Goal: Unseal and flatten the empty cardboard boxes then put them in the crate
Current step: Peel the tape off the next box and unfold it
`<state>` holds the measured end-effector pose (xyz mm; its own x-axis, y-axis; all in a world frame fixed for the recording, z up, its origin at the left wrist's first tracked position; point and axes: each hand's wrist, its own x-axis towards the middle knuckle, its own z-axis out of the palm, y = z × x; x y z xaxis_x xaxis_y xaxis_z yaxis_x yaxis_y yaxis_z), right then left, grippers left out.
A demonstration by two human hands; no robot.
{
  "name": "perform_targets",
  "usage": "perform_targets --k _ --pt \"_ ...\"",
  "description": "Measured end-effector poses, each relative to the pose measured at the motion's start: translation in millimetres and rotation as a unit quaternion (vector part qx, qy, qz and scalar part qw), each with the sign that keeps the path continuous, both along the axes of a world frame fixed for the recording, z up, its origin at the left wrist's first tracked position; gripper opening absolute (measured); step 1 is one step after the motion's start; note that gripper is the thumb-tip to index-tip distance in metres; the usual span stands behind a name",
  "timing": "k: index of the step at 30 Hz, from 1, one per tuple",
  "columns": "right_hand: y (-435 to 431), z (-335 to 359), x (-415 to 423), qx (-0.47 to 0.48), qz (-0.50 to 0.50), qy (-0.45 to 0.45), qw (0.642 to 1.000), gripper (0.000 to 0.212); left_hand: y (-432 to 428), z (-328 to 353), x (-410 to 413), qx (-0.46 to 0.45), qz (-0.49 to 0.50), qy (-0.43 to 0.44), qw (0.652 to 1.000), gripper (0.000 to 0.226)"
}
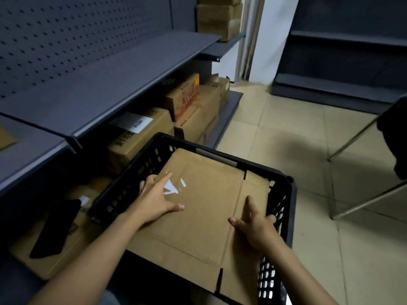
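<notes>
A flattened brown cardboard box [202,216] lies across the black perforated plastic crate [284,216], its near end sticking out over the crate's near rim. Torn clear tape shines on its upper left part. My left hand [154,199] rests flat on the cardboard's left side with fingers spread and straight. On the right part of the cardboard, beside the crate's right wall, my right hand [253,225] presses down with fingers extended.
Dark metal shelving [110,69] runs along the left. Several sealed cardboard boxes [141,135] sit on its bottom shelf, more boxes [218,16] higher up. A flat cardboard piece with a black object [55,227] lies lower left. Metal legs [352,139] stand on the tiled floor at right.
</notes>
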<state>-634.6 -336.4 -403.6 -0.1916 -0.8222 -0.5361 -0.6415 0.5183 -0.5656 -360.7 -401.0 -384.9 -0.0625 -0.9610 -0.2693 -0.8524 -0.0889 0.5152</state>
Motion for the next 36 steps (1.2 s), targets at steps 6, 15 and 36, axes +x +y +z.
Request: perform_targets --k 6,15,36 --pt "-17 -44 0 0.077 -0.032 -0.017 0.996 0.094 -38 -44 -11 0.068 -0.037 -0.022 0.997 0.12" --pt "-36 -101 12 0.147 -0.061 -0.023 0.987 0.099 -59 -114 -27 0.168 -0.062 -0.101 0.979 0.124" --pt "-71 -172 24 0.163 0.056 0.231 0.958 0.075 -79 -182 -51 0.192 -0.092 -0.262 0.941 0.126"
